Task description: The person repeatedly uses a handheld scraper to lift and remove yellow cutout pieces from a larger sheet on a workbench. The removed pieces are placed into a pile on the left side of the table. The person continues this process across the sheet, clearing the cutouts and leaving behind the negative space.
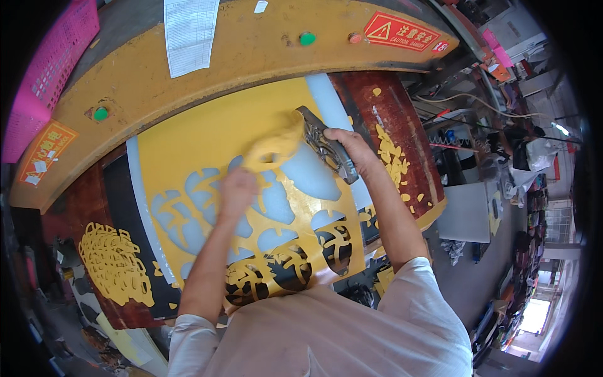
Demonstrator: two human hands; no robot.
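My right hand (353,151) grips a dark cutting die (326,147), which is tilted up on edge above the sheet. Beside it, a looped yellow cut-out piece (276,149) is smeared by motion, its upper end close to the die. My left hand (240,188), also blurred, is closed at the lower left end of this piece and seems to hold it. Below both hands lies a large yellow sheet (213,119), uncut in its far part. Rows of cut openings run through its near part, which hangs toward my body. A pale board (317,173) shows through the openings.
At the left lies a heap of yellow cut-outs (116,264). Small yellow scraps (392,160) are scattered on the reddish-brown table (418,138) at the right. A yellow machine beam (251,53) with green buttons spans the far side. A pink basket (56,75) stands far left.
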